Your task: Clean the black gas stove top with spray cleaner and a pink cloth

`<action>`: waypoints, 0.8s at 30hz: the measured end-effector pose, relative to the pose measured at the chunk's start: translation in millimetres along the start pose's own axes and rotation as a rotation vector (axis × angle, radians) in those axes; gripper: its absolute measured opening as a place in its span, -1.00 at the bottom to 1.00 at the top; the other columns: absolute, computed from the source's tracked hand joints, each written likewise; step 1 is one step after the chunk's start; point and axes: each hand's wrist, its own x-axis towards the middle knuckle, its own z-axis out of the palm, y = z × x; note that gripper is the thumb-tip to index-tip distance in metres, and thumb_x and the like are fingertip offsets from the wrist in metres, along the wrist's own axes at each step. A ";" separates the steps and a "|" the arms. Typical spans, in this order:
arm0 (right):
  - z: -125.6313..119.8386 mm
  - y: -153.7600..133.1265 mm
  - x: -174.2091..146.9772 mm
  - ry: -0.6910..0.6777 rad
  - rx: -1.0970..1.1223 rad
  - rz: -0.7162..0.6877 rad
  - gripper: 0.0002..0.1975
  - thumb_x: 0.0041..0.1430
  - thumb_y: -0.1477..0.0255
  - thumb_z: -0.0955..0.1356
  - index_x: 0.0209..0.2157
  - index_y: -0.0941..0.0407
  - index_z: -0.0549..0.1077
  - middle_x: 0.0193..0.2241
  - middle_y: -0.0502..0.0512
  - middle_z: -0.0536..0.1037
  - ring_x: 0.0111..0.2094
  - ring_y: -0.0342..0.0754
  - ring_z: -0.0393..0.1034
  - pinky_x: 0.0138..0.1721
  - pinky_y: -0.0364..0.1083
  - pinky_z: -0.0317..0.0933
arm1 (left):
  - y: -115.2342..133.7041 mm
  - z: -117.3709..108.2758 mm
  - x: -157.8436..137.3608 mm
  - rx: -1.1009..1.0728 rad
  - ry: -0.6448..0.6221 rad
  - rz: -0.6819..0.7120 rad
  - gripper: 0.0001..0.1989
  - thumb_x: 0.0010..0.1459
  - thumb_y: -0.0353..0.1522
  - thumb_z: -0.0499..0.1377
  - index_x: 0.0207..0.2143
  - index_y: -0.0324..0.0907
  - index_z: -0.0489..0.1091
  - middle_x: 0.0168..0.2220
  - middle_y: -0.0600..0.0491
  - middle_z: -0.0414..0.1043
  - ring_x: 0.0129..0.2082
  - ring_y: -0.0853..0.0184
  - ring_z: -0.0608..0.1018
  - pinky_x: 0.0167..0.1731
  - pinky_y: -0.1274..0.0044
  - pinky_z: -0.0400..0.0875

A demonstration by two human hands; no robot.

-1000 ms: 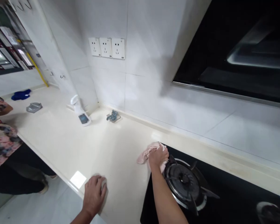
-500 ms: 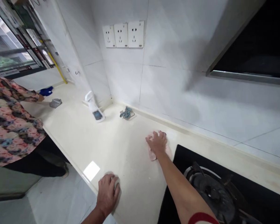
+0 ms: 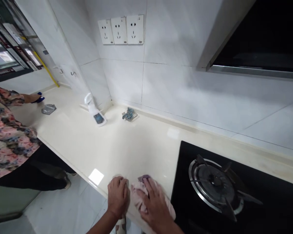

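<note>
Cloth [image 3: 137, 192]: pink, crumpled, on the tabletop [image 3: 136, 152] near its front edge, under the person's right hand [image 3: 156, 203]; it shows on both sides of the fingers and past their tips, with a dark purple patch at its far edge.
Right fingers: bent over the cloth from above, slightly parted, holding it against the surface; how firmly, one cannot tell.
Left hand: the left hand [image 3: 117, 195] rests just beside the cloth, fingers loosely curled and close together; its underside is hidden, so whether it has hold of anything cannot be told.
Hob [image 3: 182, 182]: black, to the right of the cloth, whose near right corner comes up to its edge; whether they touch is unclear.
Spray bottle [image 3: 90, 103]: white, near the wall corner; its blue-grey label [image 3: 99, 118] is pixelated and unreadable.
Sockets [image 3: 120, 31]: three white plates side by side on the tiled wall; small dark marks at their lower corners are too tiny to read.
Dish [image 3: 135, 117]: small, against the back edge, carrying a blue-grey bundle [image 3: 128, 113].
Far end: a co-worker in a floral top [image 3: 13, 136] has a hand at a blue cloth [image 3: 41, 97], near a grey, shiny piece [image 3: 48, 109].
</note>
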 end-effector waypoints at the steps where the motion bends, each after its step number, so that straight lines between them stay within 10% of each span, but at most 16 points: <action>1: -3.7 11.9 4.0 -0.025 -0.026 0.054 -0.41 0.15 0.29 0.38 0.23 -0.10 0.30 0.43 0.16 -0.03 0.40 0.24 -0.15 0.33 0.33 -0.19 | 0.1 -0.7 0.4 -0.008 -0.019 -0.007 -0.74 0.26 -0.40 0.07 -0.06 -0.08 0.48 -0.07 -0.03 0.42 -0.04 0.16 0.41 0.00 0.28 0.32; 9: -19.1 62.4 117.7 0.063 -0.181 0.818 -0.47 0.25 0.19 0.30 0.20 0.07 0.36 0.36 0.32 0.06 0.28 0.34 0.00 0.18 0.29 -0.01 | 2.5 -5.3 3.4 -0.087 -0.067 -0.056 -0.74 0.31 -0.36 0.04 -0.05 -0.11 0.46 -0.01 -0.07 0.41 0.02 0.12 0.39 0.00 0.25 0.30; 18: 33.0 -78.4 45.5 0.105 -0.057 0.472 -0.41 0.14 0.37 0.36 0.24 0.00 0.30 0.36 0.26 0.09 0.31 0.30 0.00 0.24 0.28 -0.03 | -10.2 -4.9 6.8 -0.261 -0.008 0.027 -0.65 0.34 -0.26 -0.01 0.05 -0.17 0.40 0.04 -0.13 0.42 0.10 0.11 0.41 0.06 0.20 0.32; 24: 2.5 -42.0 -9.9 0.262 0.097 0.428 -0.42 0.25 0.32 0.27 0.29 0.05 0.22 0.32 0.20 0.24 0.32 0.09 0.09 0.26 0.13 0.09 | -3.4 -14.5 -5.8 -0.280 -0.037 0.364 -0.46 0.24 -0.26 0.13 0.26 -0.10 0.25 0.28 -0.18 0.23 0.30 0.00 0.25 0.16 0.14 0.24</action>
